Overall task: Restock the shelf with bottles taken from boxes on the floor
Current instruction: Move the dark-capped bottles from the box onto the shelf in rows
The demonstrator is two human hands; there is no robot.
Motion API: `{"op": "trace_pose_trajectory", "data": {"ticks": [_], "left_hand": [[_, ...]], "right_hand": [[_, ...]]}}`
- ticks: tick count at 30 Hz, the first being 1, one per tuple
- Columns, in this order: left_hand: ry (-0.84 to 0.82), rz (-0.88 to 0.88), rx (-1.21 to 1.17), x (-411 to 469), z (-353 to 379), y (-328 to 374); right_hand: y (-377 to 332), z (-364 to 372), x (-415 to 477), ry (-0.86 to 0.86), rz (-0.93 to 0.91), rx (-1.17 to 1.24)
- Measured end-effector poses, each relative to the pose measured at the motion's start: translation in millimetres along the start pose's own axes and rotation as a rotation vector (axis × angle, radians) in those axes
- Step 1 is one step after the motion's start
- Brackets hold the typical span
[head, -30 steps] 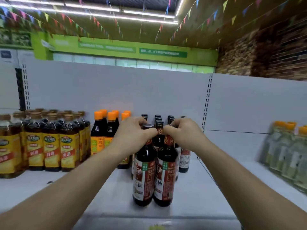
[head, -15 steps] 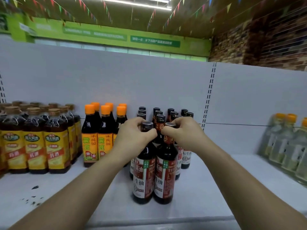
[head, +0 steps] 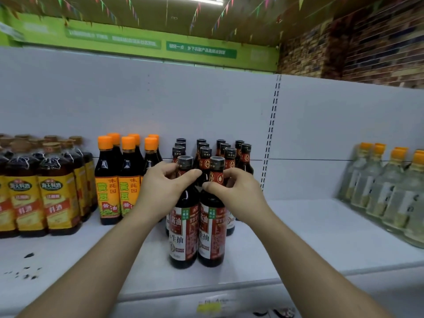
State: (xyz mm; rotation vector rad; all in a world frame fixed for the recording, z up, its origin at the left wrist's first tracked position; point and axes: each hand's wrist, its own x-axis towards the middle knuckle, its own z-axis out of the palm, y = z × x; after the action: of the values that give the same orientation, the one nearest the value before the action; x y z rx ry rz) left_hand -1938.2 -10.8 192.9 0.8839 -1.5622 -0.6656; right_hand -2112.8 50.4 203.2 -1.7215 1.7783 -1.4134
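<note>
Head view. Judged restock partway: found matching rows (head: pixel 230 154) filled behind, bare shelf (head: pixel 309 244) left at right, likely more bottles due. Clamped left grip (head: pixel 165 189) on neck of left bottle (head: pixel 183 237), right grip (head: pixel 236 193) on neck of right bottle (head: pixel 212 237). Stood both upright, touching, at shelf front. Reached forearms forward, thumbs nearly meeting between necks.

Left grip (head: pixel 160 191), right grip (head: pixel 238 193): both in pinch.

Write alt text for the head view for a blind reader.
The left hand grips the neck of the left front bottle and the right hand that of the right front bottle, both upright on the white shelf in front of matching bottles.
</note>
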Motion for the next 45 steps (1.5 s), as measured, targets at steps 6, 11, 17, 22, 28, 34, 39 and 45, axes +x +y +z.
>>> {"op": "trace_pose_trajectory", "data": {"ticks": [6, 11, 17, 22, 28, 34, 39, 45], "left_hand": [[0.002, -0.029, -0.046, -9, 4, -2], [-0.012, -0.070, -0.054, -14, 4, -6], [0.004, -0.060, -0.015, -18, 5, -10], [-0.003, -0.074, -0.023, -23, 8, -11], [0.000, -0.078, -0.038, -25, 9, -11], [0.009, -0.083, -0.051, -25, 10, -12], [0.009, -0.075, -0.044, -26, 10, -11], [0.003, -0.082, -0.045, -26, 10, -10]], "right_hand": [[36, 16, -28, 0.076, 0.062, 0.108], [52, 31, -42, 0.022, 0.077, 0.166], [63, 39, -42, 0.029, 0.083, 0.137], [66, 32, -41, -0.014, 0.093, 0.174], [67, 19, -41, -0.066, 0.124, 0.229], [76, 12, -36, -0.102, 0.095, 0.215], [88, 1, -30, -0.135, 0.085, 0.220], [98, -20, -22, -0.199, 0.083, 0.230]]}}
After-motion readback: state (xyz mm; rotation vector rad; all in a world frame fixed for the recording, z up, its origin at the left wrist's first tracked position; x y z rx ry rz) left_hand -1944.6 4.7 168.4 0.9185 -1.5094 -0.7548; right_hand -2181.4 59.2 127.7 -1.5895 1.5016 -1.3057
